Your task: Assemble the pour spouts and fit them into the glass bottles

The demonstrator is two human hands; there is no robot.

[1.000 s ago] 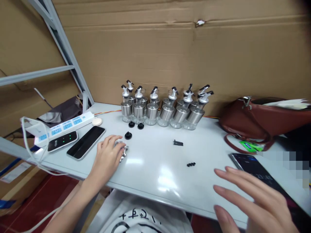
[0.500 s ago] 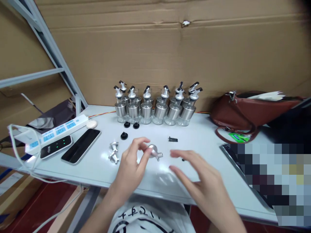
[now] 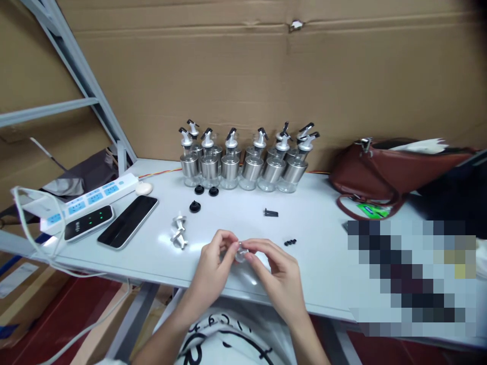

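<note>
Between the fingertips of both hands, low over the front of the table, is a silver pourer cap [image 3: 241, 255], partly hidden by the fingers. My left hand [image 3: 215, 261] pinches it from the left side. The thumb and fingers of my right hand [image 3: 279, 276] close on it from the right. To the left lie more silver pourer caps [image 3: 179, 239]. Three black stoppers [image 3: 195, 207] rest beyond them. Ahead of my right hand is a small group of black lever pieces [image 3: 271, 213]. Several tiny black parts [image 3: 290, 242] lie nearer that hand.
Rows of glass-and-steel oil bottles [image 3: 230, 167], many with pourers, stand at the back. On the left are a phone [image 3: 128, 222], a black device [image 3: 89, 223] and a power strip [image 3: 91, 200] with a looping cable. A brown bag [image 3: 369, 175] sits at the right.
My right hand has moved left to meet my left hand and now grips the pourer cap too. The tiny black parts it was covering have come into view.
</note>
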